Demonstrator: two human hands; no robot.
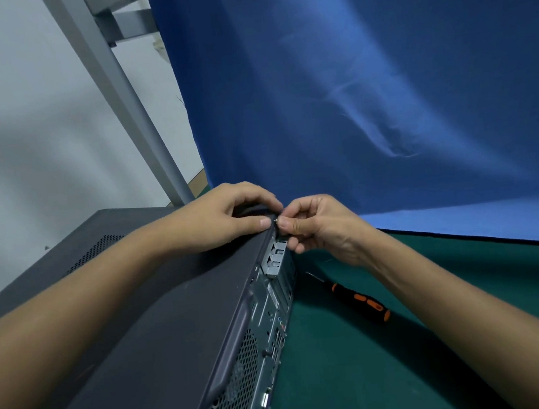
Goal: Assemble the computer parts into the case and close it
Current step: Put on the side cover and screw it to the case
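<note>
The right hand (316,228) pinches a small silver screw (276,218) between thumb and forefinger, its other fingers curled beneath, and holds it against the far upper corner of the computer case's rear panel (273,315). The screw is too small to tell how far it sits in its hole. Just left of it, the left hand (227,217) grips the same far corner of the case (141,313), with its fingers curled over the far edge of the dark cover and its thumb pressed along the rim next to the screw. The two thumbs almost touch. The case lies flat with its cover on, running from the near left to the hands. Its rear panel faces right, showing vent mesh, ports and a metal latch bracket (274,257) directly below the right hand. The case rests on a green mat (404,349). On the mat, to the right of the case and near the right forearm, lies a screwdriver (365,303) with a black and orange handle, apart from both hands. A blue cloth (366,98) hangs behind the mat on the far side. A grey metal post (121,86) rises at the far left in front of a pale wall (10,129).
</note>
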